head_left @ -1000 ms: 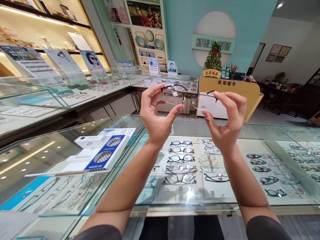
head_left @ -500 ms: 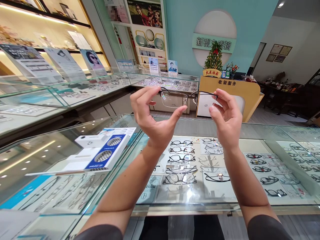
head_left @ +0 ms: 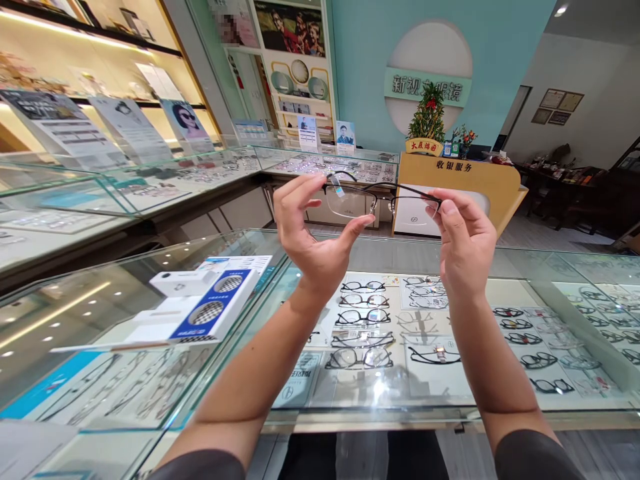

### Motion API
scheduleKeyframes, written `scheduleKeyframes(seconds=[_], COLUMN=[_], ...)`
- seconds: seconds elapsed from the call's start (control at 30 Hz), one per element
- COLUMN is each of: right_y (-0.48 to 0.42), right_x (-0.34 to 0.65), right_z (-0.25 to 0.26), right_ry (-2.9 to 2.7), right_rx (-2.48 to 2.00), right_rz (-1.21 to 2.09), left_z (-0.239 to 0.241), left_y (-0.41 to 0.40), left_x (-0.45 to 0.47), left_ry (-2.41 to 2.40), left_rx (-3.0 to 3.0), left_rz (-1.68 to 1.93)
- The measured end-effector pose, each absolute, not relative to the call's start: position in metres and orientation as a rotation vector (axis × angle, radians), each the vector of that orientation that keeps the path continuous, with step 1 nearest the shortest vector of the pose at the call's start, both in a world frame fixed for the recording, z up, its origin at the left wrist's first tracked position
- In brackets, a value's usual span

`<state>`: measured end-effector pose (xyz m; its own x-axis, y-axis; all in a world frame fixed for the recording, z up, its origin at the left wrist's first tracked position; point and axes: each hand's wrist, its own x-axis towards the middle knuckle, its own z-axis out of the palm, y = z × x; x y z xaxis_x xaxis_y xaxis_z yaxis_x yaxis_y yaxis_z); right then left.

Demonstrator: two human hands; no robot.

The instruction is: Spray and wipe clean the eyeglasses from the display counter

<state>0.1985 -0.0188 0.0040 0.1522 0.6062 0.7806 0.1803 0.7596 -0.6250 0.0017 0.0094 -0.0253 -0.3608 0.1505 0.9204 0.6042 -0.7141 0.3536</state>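
Observation:
A pair of half-rim eyeglasses point(head_left: 353, 200) with a dark upper frame and clear lenses is held up above the glass counter. My left hand point(head_left: 317, 233) grips it at the left side, fingertips at the outer corner and thumb near the lower edge by the nose bridge. A small sticker shows on the left lens. At the other end, my right hand point(head_left: 466, 230) pinches the right outer corner between thumb and fingers. The dark temples are unfolded and point away from me.
Below my hands stands a glass display counter point(head_left: 370, 417) with several rows of eyeglasses point(head_left: 363, 317) inside. A blue and white box display point(head_left: 215, 307) is on the left. Farther off are a wooden cashier desk point(head_left: 500, 180) and another glass case point(head_left: 330, 157).
The eyeglasses have turned so both lenses now show. My right hand has shifted right and taken the right frame corner. My left hand has moved slightly right.

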Motion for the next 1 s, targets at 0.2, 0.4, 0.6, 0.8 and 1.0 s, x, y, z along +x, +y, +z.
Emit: scheduleKeyframes(seconds=[0.2, 0.4, 0.6, 0.8, 1.0], right_y=[-0.015, -0.012, -0.009, -0.004, -0.013], right_x=[0.204, 0.210, 0.212, 0.213, 0.207], right_z=[0.004, 0.004, 0.003, 0.002, 0.008], right_ry=[-1.503, -1.568, -1.559, -1.538, -1.315], right_rx=[-0.662, -0.666, -0.625, -0.576, -0.519], right_rz=[0.396, 0.415, 0.488, 0.509, 0.792], left_z=[-0.025, -0.025, -0.025, -0.025, -0.022], left_y=[0.008, 0.008, 0.007, 0.003, -0.002], left_x=[0.003, 0.004, 0.005, 0.005, 0.004], left_ry=[-1.011, -0.998, -0.944, -1.035, -0.984], left_rx=[-1.562, -1.590, -1.602, -1.602, -1.681], left_rz=[-2.121, -2.126, -2.165, -2.145, -2.198])
